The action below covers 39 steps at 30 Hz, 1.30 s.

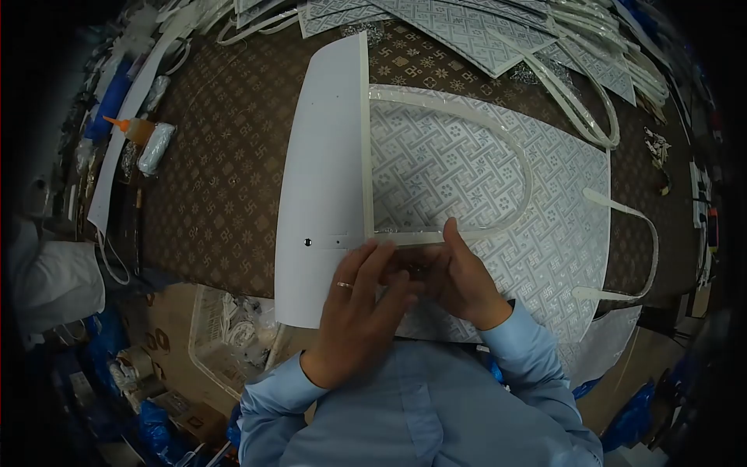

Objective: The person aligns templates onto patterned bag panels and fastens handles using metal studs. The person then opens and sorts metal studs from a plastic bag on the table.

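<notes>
A patterned white-and-grey bag panel (556,233) lies in front of me, with a plain white flap (323,163) folded along its left side. A pale looped handle strap (525,175) lies on the panel, its lower end reaching my fingers. My left hand (354,315), wearing a ring, has its fingers bent at the flap's lower right edge; what they pinch, if anything, is hidden. Close beside it, my right hand (467,284) holds its thumb raised apart from its fingers, at the strap's lower end. A dark eyelet (308,242) shows on the flap.
Another handle (650,233) sticks out past the panel's right edge. Stacked patterned panels (467,35) and loose straps (583,117) lie at the back. A glue bottle (136,130) stands at the left on the brown cloth (210,187). Below the table is a white basket (206,338).
</notes>
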Available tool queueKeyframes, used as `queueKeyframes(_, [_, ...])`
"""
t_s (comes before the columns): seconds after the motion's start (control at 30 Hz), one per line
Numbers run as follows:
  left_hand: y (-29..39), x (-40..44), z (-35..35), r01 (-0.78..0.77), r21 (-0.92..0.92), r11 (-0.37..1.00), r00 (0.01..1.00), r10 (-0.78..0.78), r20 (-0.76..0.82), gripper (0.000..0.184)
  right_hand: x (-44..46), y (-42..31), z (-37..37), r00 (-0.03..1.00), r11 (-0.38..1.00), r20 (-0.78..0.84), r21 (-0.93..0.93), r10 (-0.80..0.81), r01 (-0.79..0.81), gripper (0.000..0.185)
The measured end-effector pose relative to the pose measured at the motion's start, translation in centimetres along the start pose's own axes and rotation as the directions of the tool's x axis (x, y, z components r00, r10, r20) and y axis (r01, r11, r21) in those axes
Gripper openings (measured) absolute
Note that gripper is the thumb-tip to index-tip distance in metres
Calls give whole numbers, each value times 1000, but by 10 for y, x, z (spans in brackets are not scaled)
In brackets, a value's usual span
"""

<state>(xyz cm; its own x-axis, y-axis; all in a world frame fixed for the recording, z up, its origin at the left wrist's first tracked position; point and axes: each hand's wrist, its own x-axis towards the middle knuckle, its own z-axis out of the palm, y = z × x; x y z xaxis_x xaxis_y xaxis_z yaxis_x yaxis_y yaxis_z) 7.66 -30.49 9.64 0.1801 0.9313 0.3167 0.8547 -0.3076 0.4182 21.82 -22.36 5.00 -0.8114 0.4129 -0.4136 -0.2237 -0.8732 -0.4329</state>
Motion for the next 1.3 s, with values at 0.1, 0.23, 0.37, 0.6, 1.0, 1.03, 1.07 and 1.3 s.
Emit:
queueKeyframes(0.1, [-5, 6, 7, 1, 59, 998, 1000, 0, -24, 26, -1, 5, 0, 998, 999, 26, -20, -50, 50, 77])
queueKeyframes(0.23, [-11, 5, 13, 10, 31, 999, 998, -8, -58, 26, -4, 10, 4, 995, 995, -26, 20, -94, 95, 71])
queueKeyframes(0.37, [-9, 7, 10, -54, -28, 998, 977, 47, -209, 21, -1, 13, 17, 986, 986, 25, 32, -165, 164, 64])
queueKeyframes(0.6, [-17, 0, 21, -43, -365, 930, 963, -59, -263, 8, 14, 28, 8, 984, 983, -2, -50, -177, 177, 50])
queueKeyframes(1.0, [-44, -16, -35, 137, -794, 593, 884, -435, -172, 7, 42, 35, 52, 925, 932, -174, -201, -338, 303, 41])
queueKeyframes(1.03, [-49, -19, -43, 158, -771, 617, 873, -452, -183, 7, 41, 35, 55, 935, 946, -178, -166, -306, 278, 41])
queueKeyframes(1.07, [-54, -22, -51, 152, -753, 641, 856, -466, -224, 8, 35, 33, 55, 933, 955, -212, -136, -290, 265, 41])
queueKeyframes(1.3, [-70, -12, -67, 298, -607, 736, 838, -507, -203, 14, 37, 27, 44, 868, 946, -378, -166, -322, 279, 24])
